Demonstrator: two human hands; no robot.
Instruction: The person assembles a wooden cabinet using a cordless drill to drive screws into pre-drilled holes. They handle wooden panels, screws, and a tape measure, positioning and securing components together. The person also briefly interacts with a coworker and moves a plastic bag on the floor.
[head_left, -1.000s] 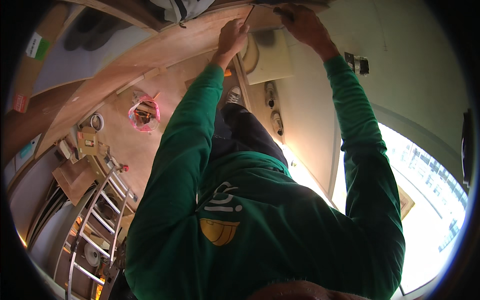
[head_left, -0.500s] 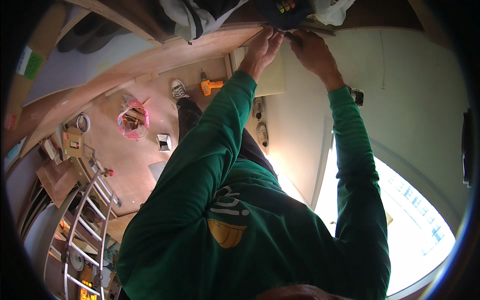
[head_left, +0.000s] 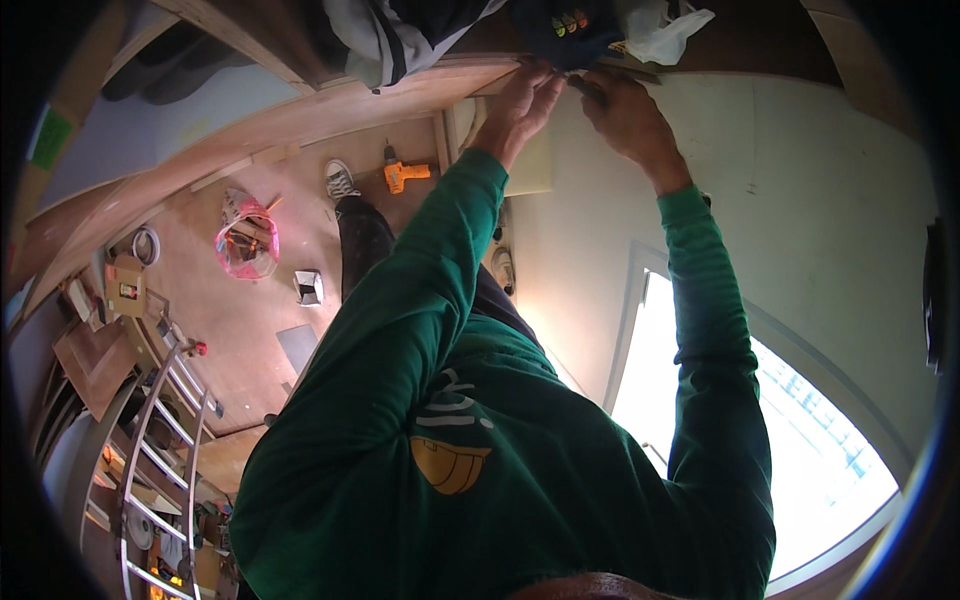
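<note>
Both my arms, in green sleeves, reach up to a wooden shelf edge (head_left: 460, 75) at the top. My right hand (head_left: 632, 122) is closed around a dark-handled tool (head_left: 588, 89), whose kind I cannot make out. Beside it, my left hand (head_left: 518, 108) has its fingers together at the shelf edge, close to the tool's tip. What those fingers pinch, if anything, is hidden. Just beyond the hands lie a dark navy cloth item with a small coloured print (head_left: 565, 30) and a white plastic bag (head_left: 662, 35).
Grey and black clothing (head_left: 395, 40) hangs over the shelf. On the floor are an orange cordless drill (head_left: 405, 175), a pink bag of scraps (head_left: 248, 240) and a small open box (head_left: 309, 288). A metal ladder (head_left: 160, 450) stands at lower left; a bright window (head_left: 740, 430) is at right.
My view has shifted slightly, so the floor things sit further left and the shelf a little lower. Both hands stay together at the shelf edge, the right still holding the tool.
</note>
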